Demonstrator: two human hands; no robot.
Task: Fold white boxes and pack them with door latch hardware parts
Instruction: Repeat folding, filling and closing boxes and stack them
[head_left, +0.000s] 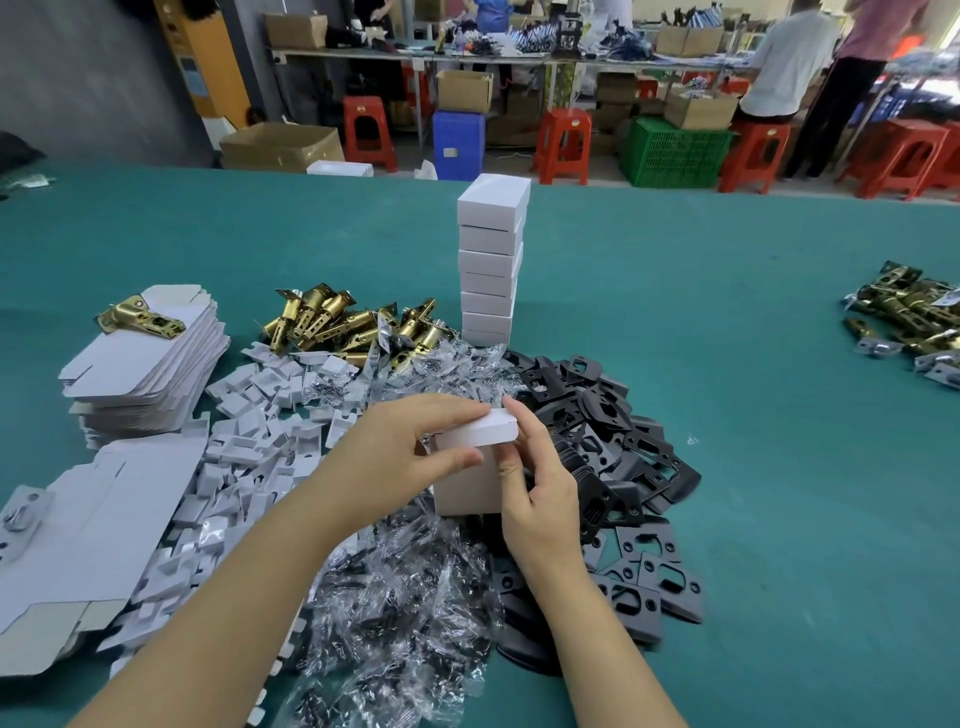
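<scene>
You have the white box (475, 467) standing on end above the heap of bagged screws (395, 613), your left hand (410, 447) pinching its top lid between thumb and fingers and your right hand (540, 478) curled against the right edge. It looks like the closing step, so steady the body with the right fingers and press the lid flap in squarely, with no creasing. Once shut, it probably belongs on the stack of boxes (491, 260) behind.
</scene>
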